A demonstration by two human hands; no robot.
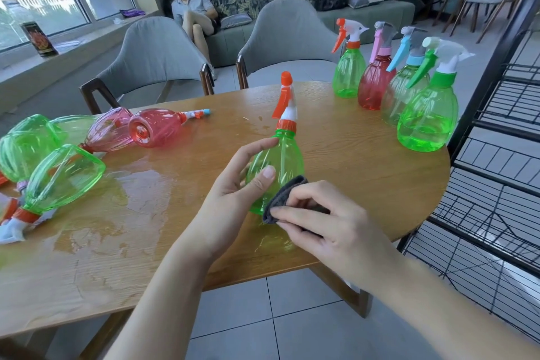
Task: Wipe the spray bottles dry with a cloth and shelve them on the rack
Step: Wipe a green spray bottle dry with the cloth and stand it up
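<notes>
Nearest the near edge of the wooden table [350,161], a dark grey cloth [287,199] is pinched in the curled fingers of the right hand [330,231] and pressed against the lower side of a green spray bottle [277,166]. The bottle is gripped upright by the left hand [239,193], thumb and fingers wrapped around its body, apparently to steady it for wiping. Its base is hidden behind the cloth.

Puddles of water [140,184] are spread over the left part of the table, where wet bottles [64,172] are lying on their sides, some cut off by the picture edge. Along the far right edge, four bottles [426,120] are stood upright, probably wiped and waiting beside the black wire rack [496,213], whose shelves are only partly seen.
</notes>
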